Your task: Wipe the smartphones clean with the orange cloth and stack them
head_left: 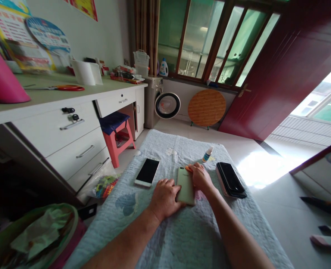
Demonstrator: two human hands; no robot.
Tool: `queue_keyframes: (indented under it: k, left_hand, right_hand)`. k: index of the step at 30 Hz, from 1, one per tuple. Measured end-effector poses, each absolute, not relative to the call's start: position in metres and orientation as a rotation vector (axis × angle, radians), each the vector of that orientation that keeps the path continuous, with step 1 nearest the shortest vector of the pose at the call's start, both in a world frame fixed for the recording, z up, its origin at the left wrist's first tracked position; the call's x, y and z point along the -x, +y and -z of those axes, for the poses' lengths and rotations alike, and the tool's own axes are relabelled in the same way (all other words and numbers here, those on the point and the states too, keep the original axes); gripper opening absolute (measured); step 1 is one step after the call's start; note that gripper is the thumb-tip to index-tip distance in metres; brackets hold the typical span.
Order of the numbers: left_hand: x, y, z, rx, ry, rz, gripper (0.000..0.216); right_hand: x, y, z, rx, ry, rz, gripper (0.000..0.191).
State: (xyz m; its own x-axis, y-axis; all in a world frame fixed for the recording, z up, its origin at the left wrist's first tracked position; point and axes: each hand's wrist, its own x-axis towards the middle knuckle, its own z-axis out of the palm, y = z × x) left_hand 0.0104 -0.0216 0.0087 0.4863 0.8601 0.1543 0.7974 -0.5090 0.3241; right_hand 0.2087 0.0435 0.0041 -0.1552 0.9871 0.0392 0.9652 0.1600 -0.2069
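Pale green phone [185, 185] lies back-up on the quilted cover [182, 231], near the middle, long axis pointing away from the person

Left hand [165, 198]: palm down, fingers spread loosely over the phone's near-left edge. Flat and open, not wrapped round it; it looks like a pinning hold, so the slick case does not slide on the fabric

Right hand [200, 177]: fingers bent down onto the phone's far right side, with a small orange scrap [188, 168] at the fingertips. Cannot tell whether the scrap is pinched or only pressed under them

White phone [147, 172], glossy dark screen up, lies well left of the green one. A stack of dark phones [231, 179] sits just right of the right hand, edges squared. A small spray bottle [207, 154] stands tilted beyond the hands, probably within reach of the right one

Cover is soft, pale blue, stitched in puffy squares; probably there to cushion the glass. What is under it is hidden

Phone back is matte and smooth with rounded corners

White desk [78, 127] at left has metal drawer pulls; pink plastic stool [119, 140] is tucked under it
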Motion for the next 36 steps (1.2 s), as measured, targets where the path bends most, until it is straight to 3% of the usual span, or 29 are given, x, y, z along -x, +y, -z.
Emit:
queue_keyframes:
  k: [7, 21, 36]
  left_hand:
    - [-0.011, -0.021, -0.006, -2.538, 1.421, -0.454, 0.039]
    - [-0.009, -0.02, -0.01, -2.476, 1.358, -0.49, 0.053]
    - [-0.01, -0.02, -0.006, -2.506, 1.371, -0.516, 0.039]
  right_hand:
    - [-0.22, 0.035, -0.002, 2.021, -2.173, -0.167, 0.026]
    - [-0.161, 0.053, -0.011, 1.837, -2.353, -0.159, 0.038]
    - [-0.206, 0.036, -0.004, 1.965, -2.181, -0.216, 0.03]
